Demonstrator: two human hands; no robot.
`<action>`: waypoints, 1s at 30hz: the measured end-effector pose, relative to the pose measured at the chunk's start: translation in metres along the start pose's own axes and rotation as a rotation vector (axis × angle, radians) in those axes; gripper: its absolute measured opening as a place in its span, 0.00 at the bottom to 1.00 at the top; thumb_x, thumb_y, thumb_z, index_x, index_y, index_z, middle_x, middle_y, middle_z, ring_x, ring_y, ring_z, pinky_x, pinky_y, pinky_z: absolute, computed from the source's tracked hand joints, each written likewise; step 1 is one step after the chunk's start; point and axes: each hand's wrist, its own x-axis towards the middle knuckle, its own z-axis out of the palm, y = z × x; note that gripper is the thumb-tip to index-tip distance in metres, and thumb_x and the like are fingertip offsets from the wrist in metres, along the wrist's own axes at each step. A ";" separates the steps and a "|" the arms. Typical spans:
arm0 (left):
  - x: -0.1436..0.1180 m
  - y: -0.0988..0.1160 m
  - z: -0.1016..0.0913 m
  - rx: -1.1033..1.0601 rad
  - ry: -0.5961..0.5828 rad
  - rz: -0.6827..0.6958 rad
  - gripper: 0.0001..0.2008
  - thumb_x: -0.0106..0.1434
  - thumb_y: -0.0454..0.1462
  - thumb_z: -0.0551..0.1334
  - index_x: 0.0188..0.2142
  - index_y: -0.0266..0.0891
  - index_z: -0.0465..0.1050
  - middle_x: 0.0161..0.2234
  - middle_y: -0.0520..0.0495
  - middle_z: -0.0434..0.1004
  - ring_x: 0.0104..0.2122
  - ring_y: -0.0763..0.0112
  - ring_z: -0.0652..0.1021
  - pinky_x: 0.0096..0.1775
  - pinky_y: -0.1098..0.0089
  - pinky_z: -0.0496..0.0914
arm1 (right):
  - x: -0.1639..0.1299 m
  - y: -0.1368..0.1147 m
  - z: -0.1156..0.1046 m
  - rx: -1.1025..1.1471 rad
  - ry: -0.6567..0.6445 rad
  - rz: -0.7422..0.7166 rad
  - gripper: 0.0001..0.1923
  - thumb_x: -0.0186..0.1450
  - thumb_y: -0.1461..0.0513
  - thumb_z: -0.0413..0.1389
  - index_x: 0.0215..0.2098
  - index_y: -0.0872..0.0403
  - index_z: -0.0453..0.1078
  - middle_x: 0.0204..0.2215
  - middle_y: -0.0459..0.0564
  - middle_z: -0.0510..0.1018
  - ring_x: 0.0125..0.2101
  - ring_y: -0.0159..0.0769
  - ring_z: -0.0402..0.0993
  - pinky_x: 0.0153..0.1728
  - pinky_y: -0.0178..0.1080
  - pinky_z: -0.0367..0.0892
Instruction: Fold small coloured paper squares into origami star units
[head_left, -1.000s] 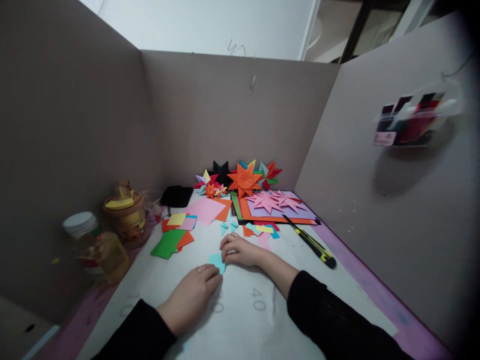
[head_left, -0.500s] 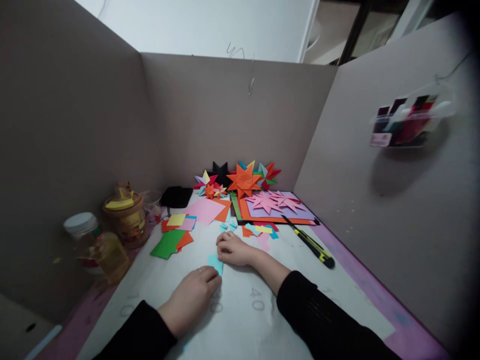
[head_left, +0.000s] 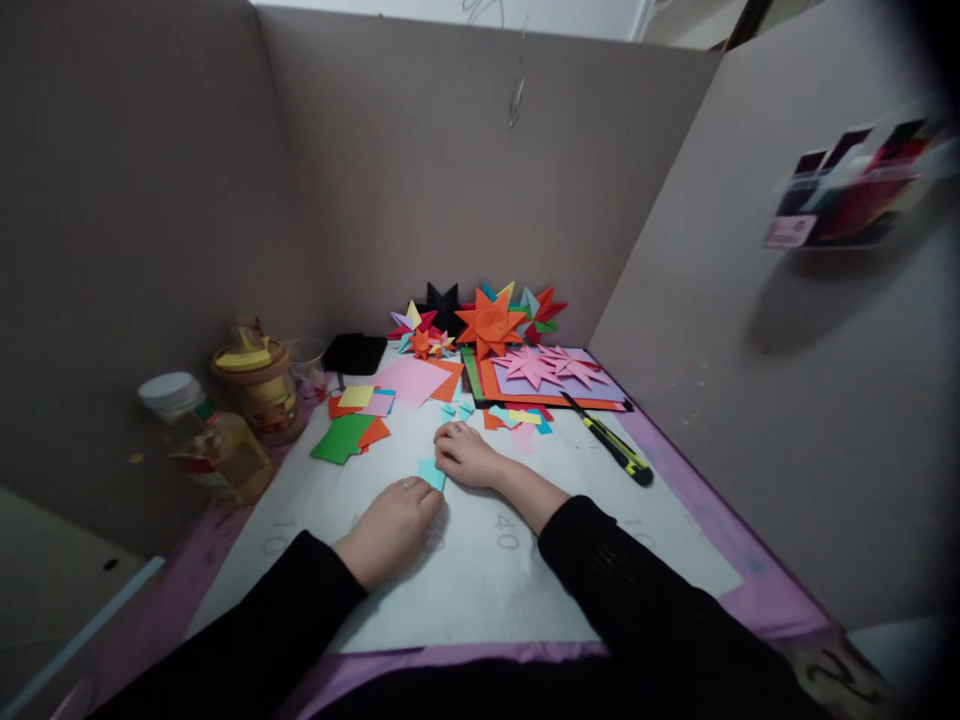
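Observation:
A small light blue piece of paper (head_left: 430,472) lies on the white table sheet between my hands. My left hand (head_left: 397,530) is curled over its lower edge, with the fingertips pressed together on the paper. At the paper's right edge, my right hand (head_left: 466,456) rests with bent, closed fingers holding it; the fingertips are partly hidden. Just beyond my right hand sit two small folded light blue pieces (head_left: 457,411).
Coloured paper squares (head_left: 341,440) lie on the left, near a bottle (head_left: 217,450) and a lidded jar (head_left: 259,390). A yellow-black box cutter (head_left: 611,440) and paper scraps (head_left: 525,417) lie right. Folded paper stars (head_left: 491,322) stand against the back panel (head_left: 480,170).
The camera view has tipped downward, so the table's front edge now shows. Both hands stay at the light blue paper with little visible change.

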 end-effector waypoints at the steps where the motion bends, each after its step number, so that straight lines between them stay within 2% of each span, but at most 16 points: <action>1: 0.001 0.001 0.000 0.015 0.004 -0.007 0.13 0.60 0.28 0.51 0.43 0.35 0.68 0.35 0.42 0.70 0.38 0.62 0.69 0.41 0.63 0.65 | 0.000 -0.001 -0.001 -0.002 -0.001 0.002 0.03 0.61 0.63 0.52 0.31 0.53 0.67 0.40 0.49 0.68 0.43 0.38 0.58 0.44 0.43 0.56; 5: 0.003 0.003 0.001 0.067 -0.001 -0.020 0.18 0.61 0.29 0.50 0.51 0.36 0.62 0.36 0.41 0.68 0.37 0.61 0.67 0.39 0.62 0.66 | -0.002 -0.003 -0.004 -0.003 0.004 0.003 0.03 0.61 0.63 0.52 0.30 0.53 0.67 0.40 0.49 0.68 0.43 0.38 0.59 0.44 0.42 0.57; 16: 0.004 0.004 -0.001 0.034 -0.019 -0.010 0.16 0.62 0.30 0.49 0.48 0.35 0.65 0.35 0.41 0.66 0.37 0.61 0.65 0.40 0.62 0.65 | -0.003 -0.003 -0.002 0.010 0.041 0.017 0.03 0.60 0.65 0.52 0.29 0.54 0.67 0.39 0.50 0.69 0.43 0.38 0.60 0.45 0.42 0.57; 30: 0.004 0.004 -0.002 0.031 -0.026 -0.005 0.16 0.61 0.29 0.50 0.47 0.36 0.66 0.36 0.41 0.66 0.38 0.61 0.65 0.41 0.63 0.65 | -0.001 -0.003 -0.002 -0.014 0.021 0.034 0.04 0.60 0.65 0.51 0.30 0.54 0.67 0.41 0.50 0.68 0.43 0.39 0.59 0.45 0.42 0.57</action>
